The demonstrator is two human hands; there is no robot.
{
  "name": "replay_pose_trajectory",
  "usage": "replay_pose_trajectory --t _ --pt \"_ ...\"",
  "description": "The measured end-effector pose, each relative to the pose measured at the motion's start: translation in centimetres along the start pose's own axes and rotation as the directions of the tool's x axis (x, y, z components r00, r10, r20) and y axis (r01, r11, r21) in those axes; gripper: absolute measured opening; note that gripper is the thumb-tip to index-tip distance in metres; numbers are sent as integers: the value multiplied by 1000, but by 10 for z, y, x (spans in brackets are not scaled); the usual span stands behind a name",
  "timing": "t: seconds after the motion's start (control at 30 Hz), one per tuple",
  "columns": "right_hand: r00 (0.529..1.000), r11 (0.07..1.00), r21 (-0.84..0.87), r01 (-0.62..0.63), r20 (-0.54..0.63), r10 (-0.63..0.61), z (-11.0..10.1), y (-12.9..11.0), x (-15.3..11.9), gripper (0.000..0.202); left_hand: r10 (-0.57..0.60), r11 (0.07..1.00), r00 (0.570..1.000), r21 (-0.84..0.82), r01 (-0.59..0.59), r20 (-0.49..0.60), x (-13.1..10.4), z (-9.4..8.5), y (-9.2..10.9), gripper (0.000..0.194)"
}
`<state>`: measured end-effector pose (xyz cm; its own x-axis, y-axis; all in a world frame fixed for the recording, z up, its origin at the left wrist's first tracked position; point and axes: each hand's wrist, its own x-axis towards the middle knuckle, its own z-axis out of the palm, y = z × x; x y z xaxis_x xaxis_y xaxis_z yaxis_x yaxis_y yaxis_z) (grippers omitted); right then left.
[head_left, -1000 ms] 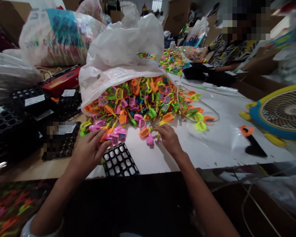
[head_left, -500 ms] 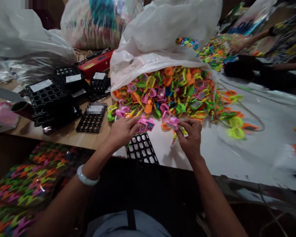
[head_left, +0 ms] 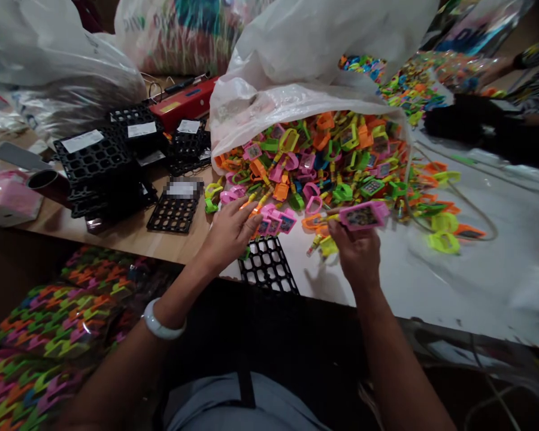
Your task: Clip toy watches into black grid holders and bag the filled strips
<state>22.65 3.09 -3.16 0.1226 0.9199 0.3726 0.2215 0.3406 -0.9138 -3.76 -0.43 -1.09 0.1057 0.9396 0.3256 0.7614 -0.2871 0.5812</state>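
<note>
My right hand (head_left: 360, 254) is closed on a pink plastic toy (head_left: 363, 215) with a patterned panel on its flat side and a yellow stem, raised just above the white tabletop. My left hand (head_left: 229, 236) has its fingers stretched out over the far end of a black grid tray (head_left: 269, 266). Beside those fingertips, several pink toys (head_left: 275, 221) with small picture panels stand in a row at the tray. An orange toy (head_left: 313, 222) and a yellow one (head_left: 327, 246) lie between my hands. Behind them, a large heap of similar bright toys (head_left: 314, 161) spills from a white plastic bag (head_left: 260, 102).
Stacked black trays (head_left: 99, 161) with paper labels and a single tray (head_left: 173, 214) lie to the left, near a red box (head_left: 186, 103). Packed colourful toys (head_left: 63, 317) sit below the table edge. A cord loop (head_left: 480, 218) crosses the right. Another person's arm (head_left: 503, 70) shows far right.
My right hand has turned the pink toy, so its patterned panel now faces me and it points right. The left hand stays by the pink row, its fingers a little more spread. The view has shifted slightly.
</note>
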Motion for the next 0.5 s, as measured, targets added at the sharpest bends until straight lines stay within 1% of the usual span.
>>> replay_pose_trajectory --t 0.07,0.13,0.2,0.27,0.3,0.33,0.4,0.47,0.5 --pt "994 999 -26 -18 107 21 5 -13 -15 36 13 1000 1000 24 -13 14 6 1 3 51" --pt "967 997 -1 -79 241 77 16 -18 -34 31 14 998 999 67 -17 50 10 3 7 50" --pt "910 984 35 -175 388 148 33 -16 -55 28 6 993 996 118 -16 91 11 4 10 50" --pt "851 967 39 -252 484 202 54 -8 -73 25 -2 988 993 151 -16 121 10 5 13 49" --pt "834 964 26 -266 508 216 64 -2 -79 23 -7 987 991 161 -14 130 9 5 13 48" --pt "826 966 6 -260 519 219 73 3 -83 21 -12 986 991 168 -11 135 9 5 14 48" --pt "838 977 -46 -206 507 200 86 13 -85 20 -26 984 990 179 1 138 7 3 16 47" --pt "854 984 -101 -150 489 180 92 19 -81 20 -41 982 988 189 12 148 7 1 18 46" --pt "852 982 -128 -136 491 182 92 21 -78 20 -50 981 987 193 20 155 6 1 19 45"
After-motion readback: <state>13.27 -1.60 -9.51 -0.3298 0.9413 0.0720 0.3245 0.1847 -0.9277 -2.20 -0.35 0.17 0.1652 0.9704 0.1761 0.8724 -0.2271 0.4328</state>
